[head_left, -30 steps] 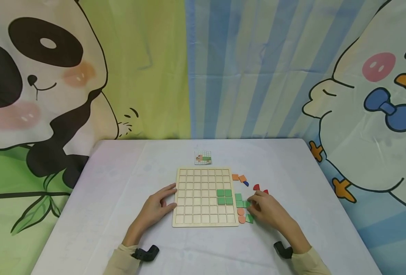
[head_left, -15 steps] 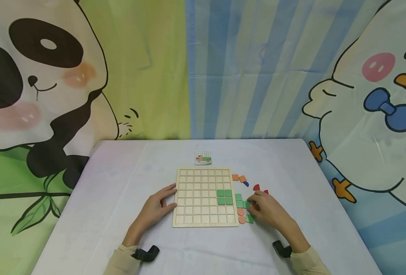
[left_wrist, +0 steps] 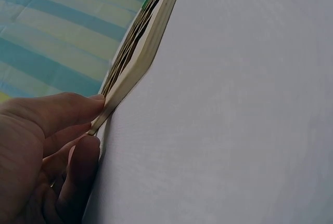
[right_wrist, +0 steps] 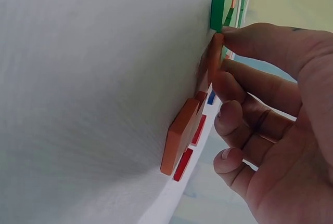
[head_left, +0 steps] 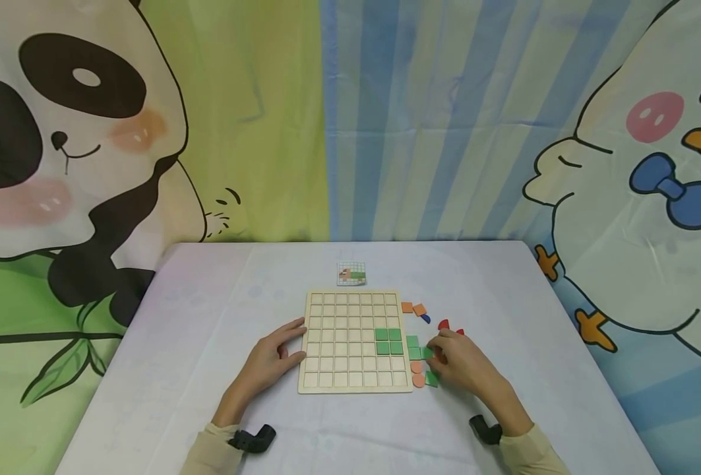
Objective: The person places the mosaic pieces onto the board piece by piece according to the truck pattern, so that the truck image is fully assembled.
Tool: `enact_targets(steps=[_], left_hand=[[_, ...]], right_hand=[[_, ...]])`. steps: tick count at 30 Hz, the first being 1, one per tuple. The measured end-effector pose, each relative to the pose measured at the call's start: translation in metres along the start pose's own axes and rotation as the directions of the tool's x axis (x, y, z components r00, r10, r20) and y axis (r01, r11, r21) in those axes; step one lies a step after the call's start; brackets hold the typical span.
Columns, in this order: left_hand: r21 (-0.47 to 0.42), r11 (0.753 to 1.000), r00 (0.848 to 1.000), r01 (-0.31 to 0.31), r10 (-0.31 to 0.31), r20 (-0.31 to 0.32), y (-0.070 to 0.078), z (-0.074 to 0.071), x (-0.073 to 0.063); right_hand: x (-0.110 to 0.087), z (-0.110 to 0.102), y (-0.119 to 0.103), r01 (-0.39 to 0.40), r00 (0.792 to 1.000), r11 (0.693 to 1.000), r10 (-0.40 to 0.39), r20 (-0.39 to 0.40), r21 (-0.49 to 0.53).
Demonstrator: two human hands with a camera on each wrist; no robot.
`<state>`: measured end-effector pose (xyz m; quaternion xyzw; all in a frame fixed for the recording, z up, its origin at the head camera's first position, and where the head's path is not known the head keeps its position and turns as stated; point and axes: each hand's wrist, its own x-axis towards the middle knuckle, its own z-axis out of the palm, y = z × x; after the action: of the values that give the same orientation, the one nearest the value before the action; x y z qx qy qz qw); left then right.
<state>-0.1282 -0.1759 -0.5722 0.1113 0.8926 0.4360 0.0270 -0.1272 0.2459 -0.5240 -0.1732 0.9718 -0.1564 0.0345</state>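
Note:
A pale wooden grid board point(head_left: 350, 375) lies on the table, with several green square tiles point(head_left: 388, 342) set in its right part. My left hand point(head_left: 272, 355) rests on the board's left edge; in the left wrist view its fingertips point(left_wrist: 86, 109) touch the rim near a corner. Right of the board, my right hand point(head_left: 464, 361) is low over the loose pieces. The right wrist view shows its thumb and index finger pinching an orange tile point(right_wrist: 215, 60), seen edge-on, so its full shape is hidden. A green tile point(right_wrist: 221, 3) lies beside the thumb.
Orange squares point(head_left: 419, 309), a blue piece point(head_left: 425, 318), red pieces point(head_left: 443, 324), round salmon pieces point(head_left: 418, 380) and more green tiles point(head_left: 430, 379) lie along the board's right side. A small picture card point(head_left: 351, 273) lies behind it on the white-covered table point(head_left: 237, 270).
Almost nothing differs. The right wrist and its black camera have shifted very slightly left; both hands and the pieces stay where they were, and the whole view has dipped slightly.

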Motion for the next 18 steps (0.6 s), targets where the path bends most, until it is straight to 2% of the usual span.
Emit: enact_targets(steps=[6, 11, 18], left_hand=[[-0.002, 1.000, 1.000, 0.020, -0.020, 0.008, 0.0001, 0.0002, 0.0000], [-0.001, 1.000, 1.000, -0.001, 0.001, -0.005, 0.0000, 0.0003, -0.0006], [0.003, 1.000, 1.000, -0.002, 0.002, -0.011, 0.0010, 0.0009, -0.0004]], right_hand=[[-0.0007, -0.0021, 0.0015, 0.013, 1.000, 1.000, -0.013, 0.005, -0.005], [0.0008, -0.0054, 0.0015, 0.009, 1.000, 1.000, -0.009, 0.009, 0.005], [0.0083, -0.0043, -0.0048, 0.060, 0.998, 0.998, -0.059, -0.037, 0.003]])
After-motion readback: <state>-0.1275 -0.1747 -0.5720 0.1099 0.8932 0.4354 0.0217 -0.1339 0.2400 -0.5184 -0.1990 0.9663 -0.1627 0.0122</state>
